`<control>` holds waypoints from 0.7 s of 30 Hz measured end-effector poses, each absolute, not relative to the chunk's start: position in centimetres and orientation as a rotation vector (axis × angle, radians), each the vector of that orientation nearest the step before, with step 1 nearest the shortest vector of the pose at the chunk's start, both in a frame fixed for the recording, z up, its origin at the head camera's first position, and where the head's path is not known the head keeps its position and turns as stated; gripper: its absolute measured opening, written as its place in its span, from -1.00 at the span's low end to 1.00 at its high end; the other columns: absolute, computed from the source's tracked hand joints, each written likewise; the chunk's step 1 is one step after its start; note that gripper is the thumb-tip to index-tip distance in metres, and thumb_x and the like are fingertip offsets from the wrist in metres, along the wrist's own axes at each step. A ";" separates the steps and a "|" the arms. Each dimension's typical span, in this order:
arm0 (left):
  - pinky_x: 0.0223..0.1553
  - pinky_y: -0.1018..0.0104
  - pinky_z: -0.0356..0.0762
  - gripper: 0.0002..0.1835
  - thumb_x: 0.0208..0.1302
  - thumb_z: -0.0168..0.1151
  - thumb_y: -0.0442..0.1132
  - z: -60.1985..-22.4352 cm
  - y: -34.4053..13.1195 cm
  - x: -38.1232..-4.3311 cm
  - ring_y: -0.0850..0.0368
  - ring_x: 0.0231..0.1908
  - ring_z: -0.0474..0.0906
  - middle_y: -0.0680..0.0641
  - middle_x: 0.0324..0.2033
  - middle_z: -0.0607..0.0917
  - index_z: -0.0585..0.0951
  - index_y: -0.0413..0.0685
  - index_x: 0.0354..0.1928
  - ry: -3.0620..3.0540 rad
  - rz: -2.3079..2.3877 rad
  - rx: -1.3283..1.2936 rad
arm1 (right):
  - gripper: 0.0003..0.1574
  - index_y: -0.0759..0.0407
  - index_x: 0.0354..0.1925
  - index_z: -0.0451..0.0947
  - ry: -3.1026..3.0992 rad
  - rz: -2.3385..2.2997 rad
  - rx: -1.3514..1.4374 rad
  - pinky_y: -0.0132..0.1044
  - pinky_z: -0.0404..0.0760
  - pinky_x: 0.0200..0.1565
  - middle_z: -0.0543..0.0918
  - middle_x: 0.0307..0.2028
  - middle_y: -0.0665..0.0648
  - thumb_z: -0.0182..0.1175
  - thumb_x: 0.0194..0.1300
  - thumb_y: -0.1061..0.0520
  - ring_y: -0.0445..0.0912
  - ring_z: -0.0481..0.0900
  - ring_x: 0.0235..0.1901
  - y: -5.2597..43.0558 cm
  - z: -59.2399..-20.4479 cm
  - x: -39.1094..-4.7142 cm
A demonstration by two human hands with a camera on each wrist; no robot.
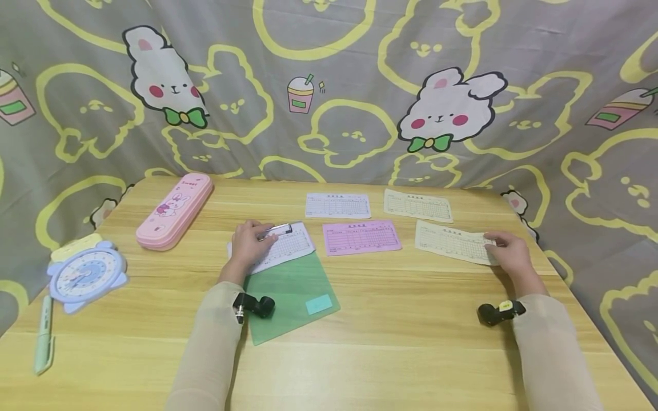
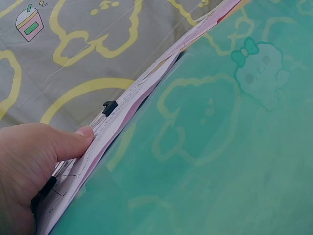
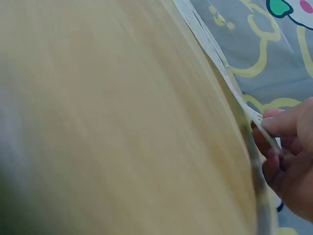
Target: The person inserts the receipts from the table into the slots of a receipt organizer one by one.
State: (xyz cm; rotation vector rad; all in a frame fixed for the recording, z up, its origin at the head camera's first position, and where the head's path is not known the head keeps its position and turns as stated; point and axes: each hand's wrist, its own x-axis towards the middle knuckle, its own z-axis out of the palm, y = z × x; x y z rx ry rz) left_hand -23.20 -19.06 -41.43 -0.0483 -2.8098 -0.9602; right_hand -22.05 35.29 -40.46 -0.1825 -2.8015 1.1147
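Observation:
My left hand (image 1: pixel 248 244) grips the top end of a green see-through clipboard (image 1: pixel 288 291), which lies at a slant on the table. In the left wrist view the thumb (image 2: pixel 78 143) presses on the metal clip (image 2: pixel 108 108), while the other fingers are hidden. White printed slips (image 1: pixel 295 245) lie on the clipboard at the clip. On the right, my right hand (image 1: pixel 511 254) pinches the right end of a cream printed slip (image 1: pixel 447 242). The right wrist view shows this slip (image 3: pixel 210 44) edge-on, between thumb and fingers.
Between the hands lies a pink slip (image 1: pixel 361 237), with a white slip (image 1: pixel 337 205) and another cream slip (image 1: pixel 418 205) behind it. A pink pencil case (image 1: pixel 177 211), a blue toy clock (image 1: pixel 87 274) and a green marker (image 1: pixel 44 337) lie at the left. A patterned curtain (image 1: pixel 329 85) hangs behind.

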 end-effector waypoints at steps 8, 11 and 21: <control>-0.12 0.05 0.09 -0.59 0.08 0.17 -0.07 -41.6 -19.1 -23.3 -0.09 -0.12 0.20 -0.16 -0.14 0.41 0.52 -0.05 -0.01 -2.804 -0.973 -0.057 | -0.45 0.38 0.14 0.21 -2.737 1.344 -0.137 -0.51 0.34 -0.40 0.24 0.07 0.39 -0.04 0.23 0.15 -0.19 0.34 -0.29 35.4 -37.9 -21.7; -0.12 0.04 0.09 -0.59 0.08 0.17 -0.08 -41.6 -19.1 -23.3 -0.10 -0.11 0.20 -0.17 -0.14 0.41 0.53 -0.06 -0.01 -2.800 -0.972 -0.061 | -0.43 0.25 0.19 0.21 -2.661 1.515 -0.130 -0.57 0.35 -0.42 0.21 0.10 0.25 0.00 0.21 0.17 -0.36 0.32 -0.38 35.2 -36.6 -21.5; -0.10 0.02 0.07 -0.60 0.08 0.17 -0.09 -41.5 -19.2 -23.2 -0.12 -0.09 0.20 -0.19 -0.13 0.41 0.53 -0.07 -0.02 -2.801 -0.960 -0.079 | -0.34 0.24 0.26 0.00 -2.611 1.781 0.047 -0.60 0.37 -0.29 -0.61 0.22 -0.06 -0.02 0.24 0.21 -0.15 -0.37 0.23 33.5 -33.6 -22.1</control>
